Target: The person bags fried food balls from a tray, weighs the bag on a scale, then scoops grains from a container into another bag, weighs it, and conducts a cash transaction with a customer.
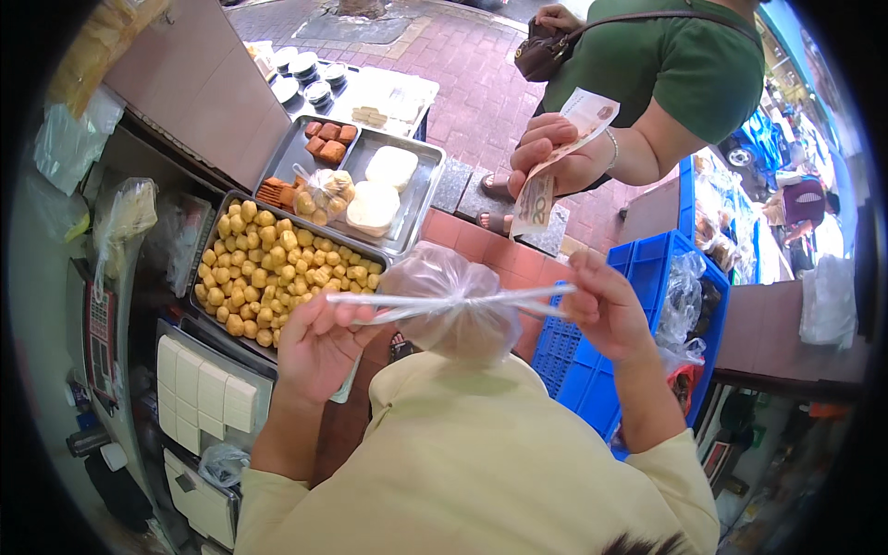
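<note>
A clear plastic bag (pixel 458 333) with a puffed, knotted neck hangs in front of my chest. Its two handles are stretched out sideways from the knot. My left hand (pixel 322 343) pinches the handle end on the left, and my right hand (pixel 610 302) grips the one on the right. What the bag holds is blurred behind the cloudy plastic. Beyond the bag, a person in a green top (pixel 652 76) holds out banknotes (pixel 586 114) in one hand, above and apart from my right hand.
Left stands a tray of fried tofu puffs (pixel 257 270); behind it, a metal tray (pixel 409 229) carries brown and white tofu pieces and a filled bag. White tofu blocks (pixel 201 388) lie nearer me. Blue plastic crates (pixel 638 277) stand right. Lidded tubs (pixel 303 66) sit farther back.
</note>
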The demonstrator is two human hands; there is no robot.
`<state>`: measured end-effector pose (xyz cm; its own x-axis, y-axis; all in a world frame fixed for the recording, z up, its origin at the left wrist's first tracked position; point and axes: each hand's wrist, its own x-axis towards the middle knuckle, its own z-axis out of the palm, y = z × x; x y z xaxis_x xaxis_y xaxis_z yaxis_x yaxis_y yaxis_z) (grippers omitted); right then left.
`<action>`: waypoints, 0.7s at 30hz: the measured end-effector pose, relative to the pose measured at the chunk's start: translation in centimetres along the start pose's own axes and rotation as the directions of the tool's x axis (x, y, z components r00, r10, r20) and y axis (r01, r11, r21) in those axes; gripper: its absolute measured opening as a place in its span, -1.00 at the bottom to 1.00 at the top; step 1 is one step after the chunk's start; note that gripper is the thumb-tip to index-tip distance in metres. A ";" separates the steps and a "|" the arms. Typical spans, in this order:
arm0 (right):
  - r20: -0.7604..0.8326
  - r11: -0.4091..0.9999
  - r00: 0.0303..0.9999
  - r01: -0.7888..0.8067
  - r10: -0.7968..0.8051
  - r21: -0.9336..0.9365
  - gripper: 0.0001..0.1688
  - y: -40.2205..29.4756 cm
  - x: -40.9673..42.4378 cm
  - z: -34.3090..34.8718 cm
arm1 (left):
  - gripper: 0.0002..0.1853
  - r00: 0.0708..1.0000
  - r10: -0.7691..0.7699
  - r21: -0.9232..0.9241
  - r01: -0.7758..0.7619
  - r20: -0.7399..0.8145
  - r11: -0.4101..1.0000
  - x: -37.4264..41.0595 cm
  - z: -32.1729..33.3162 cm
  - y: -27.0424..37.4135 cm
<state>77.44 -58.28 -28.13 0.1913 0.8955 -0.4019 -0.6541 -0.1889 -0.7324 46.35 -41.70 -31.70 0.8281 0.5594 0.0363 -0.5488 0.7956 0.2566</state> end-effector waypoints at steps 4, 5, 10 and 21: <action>0.177 0.740 0.880 0.469 -0.442 -0.483 -0.81 3.0 1.0 7.0 | -0.40 0.991 -0.010 0.973 -0.129 0.134 0.193 4.0 7.7 -5.1; 0.286 0.570 0.822 0.552 -0.492 -0.609 -0.79 3.0 0.6 7.8 | -0.38 0.960 -0.057 0.950 -0.279 0.273 -0.140 5.2 8.1 -5.7; 0.127 0.968 0.971 0.218 -0.202 -0.128 -0.76 -0.1 0.3 8.1 | -0.42 0.904 0.141 0.816 -0.286 0.403 -0.502 10.9 12.7 -3.0; 0.155 0.864 0.909 0.417 -0.388 -0.282 -0.80 -5.7 4.0 6.3 | -0.58 0.996 0.088 0.988 0.033 -0.020 -0.152 23.7 7.3 -7.7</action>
<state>77.35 -51.05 -22.07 0.3140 0.9494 0.0042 -0.2793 0.0966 -0.9553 71.04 -36.29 -25.82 0.7740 0.6319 0.0394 0.2242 -0.3319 0.9163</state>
